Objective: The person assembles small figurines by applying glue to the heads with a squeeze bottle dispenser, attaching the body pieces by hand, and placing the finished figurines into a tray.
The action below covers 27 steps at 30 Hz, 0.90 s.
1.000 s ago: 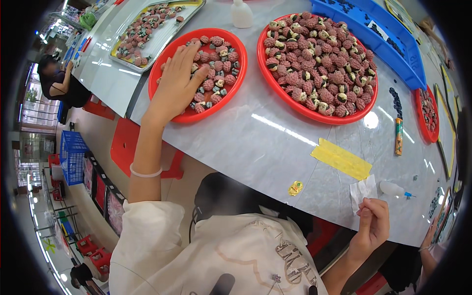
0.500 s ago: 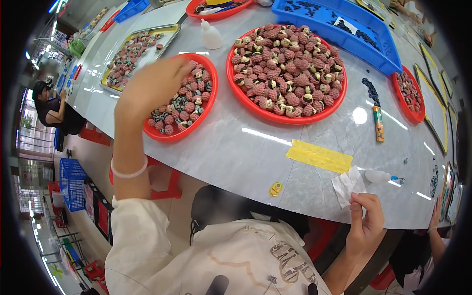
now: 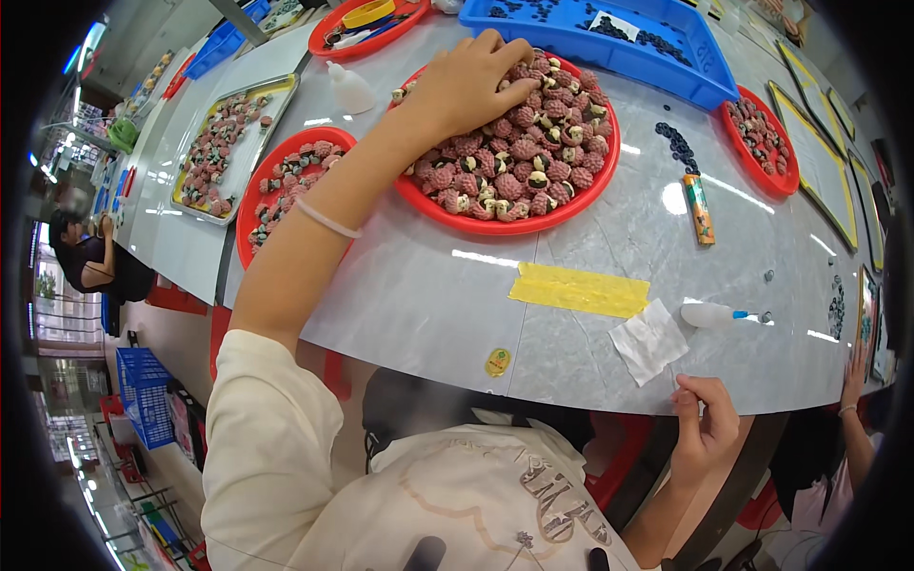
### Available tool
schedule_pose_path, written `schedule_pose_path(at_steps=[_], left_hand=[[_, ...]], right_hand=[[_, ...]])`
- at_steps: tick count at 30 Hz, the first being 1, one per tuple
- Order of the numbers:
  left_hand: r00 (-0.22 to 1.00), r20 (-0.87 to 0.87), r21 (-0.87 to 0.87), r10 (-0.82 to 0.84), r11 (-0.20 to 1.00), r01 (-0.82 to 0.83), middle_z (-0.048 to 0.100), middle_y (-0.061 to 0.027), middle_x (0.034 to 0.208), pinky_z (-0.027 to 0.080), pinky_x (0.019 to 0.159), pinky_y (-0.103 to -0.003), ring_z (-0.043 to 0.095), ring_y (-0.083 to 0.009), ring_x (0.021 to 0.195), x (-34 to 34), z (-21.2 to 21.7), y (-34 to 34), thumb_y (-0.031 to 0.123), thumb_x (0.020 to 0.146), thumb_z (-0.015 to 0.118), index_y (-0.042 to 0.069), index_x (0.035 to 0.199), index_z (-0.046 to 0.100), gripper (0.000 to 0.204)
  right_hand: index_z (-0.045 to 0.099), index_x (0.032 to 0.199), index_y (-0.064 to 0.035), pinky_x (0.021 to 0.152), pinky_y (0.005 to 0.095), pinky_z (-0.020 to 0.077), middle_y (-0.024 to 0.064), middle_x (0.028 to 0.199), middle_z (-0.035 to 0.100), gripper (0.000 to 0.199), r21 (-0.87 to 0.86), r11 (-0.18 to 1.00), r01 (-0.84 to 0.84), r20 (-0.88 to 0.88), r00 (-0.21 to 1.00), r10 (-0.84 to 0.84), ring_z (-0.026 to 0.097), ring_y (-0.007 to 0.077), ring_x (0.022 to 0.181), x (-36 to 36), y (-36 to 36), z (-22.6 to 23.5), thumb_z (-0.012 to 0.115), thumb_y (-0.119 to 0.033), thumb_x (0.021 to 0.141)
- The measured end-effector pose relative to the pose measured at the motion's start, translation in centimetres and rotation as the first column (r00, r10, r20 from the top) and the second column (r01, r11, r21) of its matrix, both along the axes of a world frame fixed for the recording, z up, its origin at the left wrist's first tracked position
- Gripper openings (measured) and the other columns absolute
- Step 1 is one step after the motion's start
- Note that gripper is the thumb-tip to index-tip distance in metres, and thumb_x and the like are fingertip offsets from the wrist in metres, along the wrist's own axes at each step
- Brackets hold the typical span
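Lots going on around the edges here. Smaller red tray (image 3: 249, 195) of the same pinkish pieces sits to the left, with a metal tray (image 3: 249, 100) of more beyond it and a little white squeeze bottle (image 3: 349, 88) between them. A blue bin (image 3: 609, 40) with dark bits runs along the back, and another red tray (image 3: 773, 183) is off right. On the grey worktop (image 3: 419, 305): a yellow tape strip (image 3: 579, 290), a crumpled white tissue (image 3: 649, 341), a small dropper bottle (image 3: 712, 315) just beside it, an orange-green tube (image 3: 700, 208), and a round gold sticker (image 3: 497, 362) near the edge. Blue crate (image 3: 143, 395) on the floor.
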<state>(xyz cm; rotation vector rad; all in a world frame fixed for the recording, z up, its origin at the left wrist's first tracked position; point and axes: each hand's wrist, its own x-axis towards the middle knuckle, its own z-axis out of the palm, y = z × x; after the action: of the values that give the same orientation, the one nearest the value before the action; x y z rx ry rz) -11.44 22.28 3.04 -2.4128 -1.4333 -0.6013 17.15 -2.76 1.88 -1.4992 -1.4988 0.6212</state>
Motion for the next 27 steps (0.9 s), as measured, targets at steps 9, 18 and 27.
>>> schedule_pose_path(at_steps=[9,18,27], left_hand=[[0.931,0.269,-0.179,-0.245,0.937,0.298,0.047,-0.0092,0.081,0.038,0.069,-0.033,0.048,-0.0248,0.077,-0.7,1.0,-4.5,0.018,0.074,0.051,0.006,0.080,0.051,0.013],[0.588,0.797,-0.228,-0.138,0.833,0.504,0.052,-0.0034,0.094,0.041,0.070,-0.025,0.051,-0.0121,0.079,0.8,3.0,-8.3,0.010,0.078,0.048,0.003,0.095,0.052,0.019],[-0.009,0.958,-0.178,0.286,0.621,0.763,0.049,-0.0118,0.093,0.041,0.065,-0.020,0.051,-0.0148,0.078,5.0,-0.5,-17.9,0.018,0.078,0.052,-0.001,0.094,0.047,0.026]], right_hand=[[0.055,0.076,0.0037,0.052,0.0186,0.0327,0.0051,0.062,0.048,0.006,-0.017,0.999,-0.033,-0.006,0.999,0.032,0.046,0.0107,0.058,0.3,1.1,0.0,0.051,0.001,0.072],[0.050,0.095,0.0022,0.069,0.0207,0.0352,0.0069,0.084,0.052,0.021,0.108,0.941,0.320,-0.081,0.947,-0.312,0.047,0.0118,0.080,2.5,2.6,-0.2,0.049,-0.003,0.075],[0.044,0.103,0.0043,0.079,0.0251,0.0340,0.0111,0.093,0.052,0.031,-0.077,0.995,-0.064,-0.172,0.984,0.050,0.048,0.0143,0.085,0.9,6.3,-1.2,0.049,-0.009,0.076]])
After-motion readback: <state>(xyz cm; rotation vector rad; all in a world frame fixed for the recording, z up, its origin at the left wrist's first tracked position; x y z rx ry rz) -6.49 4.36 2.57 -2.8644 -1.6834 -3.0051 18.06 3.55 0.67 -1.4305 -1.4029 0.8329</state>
